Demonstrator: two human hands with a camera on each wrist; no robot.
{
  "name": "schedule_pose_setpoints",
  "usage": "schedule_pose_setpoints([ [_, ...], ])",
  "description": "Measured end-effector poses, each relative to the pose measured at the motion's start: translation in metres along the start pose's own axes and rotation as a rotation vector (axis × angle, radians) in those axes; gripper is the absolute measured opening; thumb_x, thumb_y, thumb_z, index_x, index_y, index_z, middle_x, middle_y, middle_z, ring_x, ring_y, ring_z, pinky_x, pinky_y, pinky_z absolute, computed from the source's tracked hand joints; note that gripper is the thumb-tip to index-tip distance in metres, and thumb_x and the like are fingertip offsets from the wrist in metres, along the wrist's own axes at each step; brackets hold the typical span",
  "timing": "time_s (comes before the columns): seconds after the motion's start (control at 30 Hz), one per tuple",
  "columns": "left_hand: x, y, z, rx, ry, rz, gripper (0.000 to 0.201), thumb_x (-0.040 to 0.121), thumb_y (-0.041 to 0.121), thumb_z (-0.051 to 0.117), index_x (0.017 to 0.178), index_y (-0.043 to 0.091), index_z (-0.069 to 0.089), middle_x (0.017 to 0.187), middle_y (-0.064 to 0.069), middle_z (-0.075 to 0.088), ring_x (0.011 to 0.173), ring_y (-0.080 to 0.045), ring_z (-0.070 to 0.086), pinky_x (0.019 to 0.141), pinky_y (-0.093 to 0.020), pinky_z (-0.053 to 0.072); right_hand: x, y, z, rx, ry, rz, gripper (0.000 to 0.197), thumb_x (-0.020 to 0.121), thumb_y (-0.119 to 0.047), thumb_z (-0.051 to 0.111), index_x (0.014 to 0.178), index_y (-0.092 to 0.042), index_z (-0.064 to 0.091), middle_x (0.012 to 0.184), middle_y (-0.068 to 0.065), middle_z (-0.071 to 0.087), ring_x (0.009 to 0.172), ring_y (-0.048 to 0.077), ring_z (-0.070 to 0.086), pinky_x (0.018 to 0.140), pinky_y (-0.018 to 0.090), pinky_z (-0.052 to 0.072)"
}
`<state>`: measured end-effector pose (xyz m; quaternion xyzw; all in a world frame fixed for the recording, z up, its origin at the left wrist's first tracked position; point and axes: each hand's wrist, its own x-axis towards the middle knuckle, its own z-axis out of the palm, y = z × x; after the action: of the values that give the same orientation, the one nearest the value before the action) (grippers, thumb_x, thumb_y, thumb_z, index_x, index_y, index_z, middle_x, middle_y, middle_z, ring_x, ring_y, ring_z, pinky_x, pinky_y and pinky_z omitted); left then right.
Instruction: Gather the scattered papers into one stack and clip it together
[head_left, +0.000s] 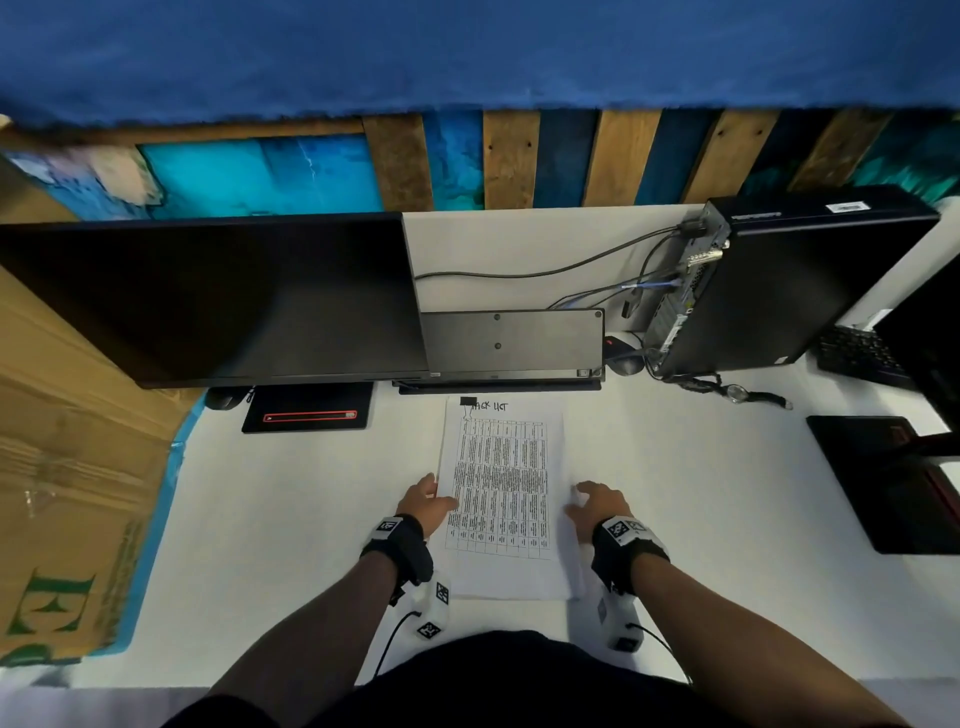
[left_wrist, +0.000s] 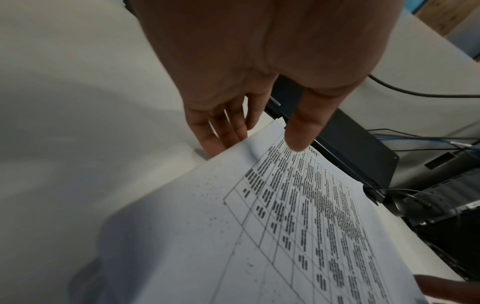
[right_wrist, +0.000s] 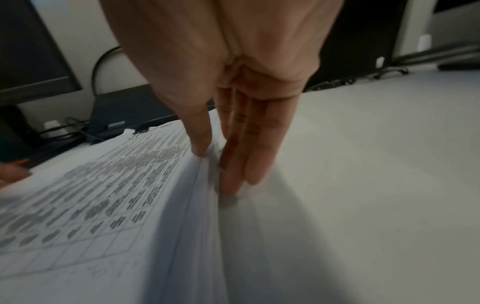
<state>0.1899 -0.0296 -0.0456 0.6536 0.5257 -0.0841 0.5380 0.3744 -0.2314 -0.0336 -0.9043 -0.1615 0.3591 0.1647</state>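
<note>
A stack of printed papers (head_left: 501, 499) with a table of text lies on the white desk (head_left: 701, 519) in front of me. A black binder clip (head_left: 467, 401) sits on its far left corner, also visible in the right wrist view as the clip (right_wrist: 141, 130). My left hand (head_left: 436, 493) holds the stack's left edge (left_wrist: 285, 205), thumb on top and fingers tucked under the raised edge. My right hand (head_left: 587, 501) touches the right edge, thumb on the top sheet (right_wrist: 103, 185) and straight fingers (right_wrist: 249, 144) against the side, tips on the desk.
A dark monitor (head_left: 208, 301) and a flat black device (head_left: 511, 345) stand just beyond the papers. A black computer case (head_left: 795, 280) with cables is at the back right. A cardboard box (head_left: 62, 467) borders the left, and dark pads (head_left: 309, 413) lie on the desk.
</note>
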Motion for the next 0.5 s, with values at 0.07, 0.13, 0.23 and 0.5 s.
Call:
schedule_pose_setpoints([
  [0.07, -0.002, -0.002, 0.000, 0.001, -0.008, -0.002, 0.077, 0.086, 0.023, 0.066, 0.151, 0.014, 0.026, 0.153, -0.007, 0.037, 0.140, -0.025, 0.037, 0.113, -0.032, 0.028, 0.003, 0.002, 0.000, 0.079, -0.041, -0.018, 0.048, 0.083, -0.023, 0.058, 0.131, -0.022, 0.056, 0.117, 0.009, 0.068, 0.082, 0.023, 0.071, 0.082, 0.030, 0.057],
  [0.13, -0.004, -0.002, 0.000, 0.013, -0.026, -0.011, 0.079, 0.084, 0.026, 0.068, 0.151, 0.015, 0.027, 0.155, -0.005, 0.035, 0.141, -0.024, 0.035, 0.114, -0.033, 0.028, 0.001, 0.003, -0.001, 0.110, -0.049, -0.031, 0.047, 0.081, -0.018, 0.058, 0.128, -0.021, 0.059, 0.105, 0.011, 0.073, 0.074, 0.021, 0.070, 0.080, 0.028, 0.057],
  [0.23, -0.004, -0.002, 0.001, -0.004, -0.067, -0.022, 0.086, 0.079, 0.029, 0.072, 0.151, 0.016, 0.027, 0.156, -0.004, 0.033, 0.141, -0.025, 0.036, 0.115, -0.039, 0.032, -0.005, 0.001, -0.004, 0.081, -0.016, -0.066, 0.042, 0.084, -0.012, 0.057, 0.124, -0.018, 0.062, 0.108, 0.011, 0.072, 0.091, 0.025, 0.068, 0.088, 0.029, 0.052],
  [0.5, -0.003, -0.005, 0.003, -0.043, -0.086, -0.017, 0.090, 0.078, 0.022, 0.073, 0.152, 0.013, 0.022, 0.157, -0.007, 0.031, 0.142, -0.025, 0.034, 0.116, -0.039, 0.030, -0.017, -0.003, -0.006, 0.010, -0.004, -0.067, 0.026, 0.079, -0.004, 0.052, 0.100, -0.008, 0.067, 0.099, 0.015, 0.071, 0.098, 0.032, 0.064, 0.087, 0.034, 0.053],
])
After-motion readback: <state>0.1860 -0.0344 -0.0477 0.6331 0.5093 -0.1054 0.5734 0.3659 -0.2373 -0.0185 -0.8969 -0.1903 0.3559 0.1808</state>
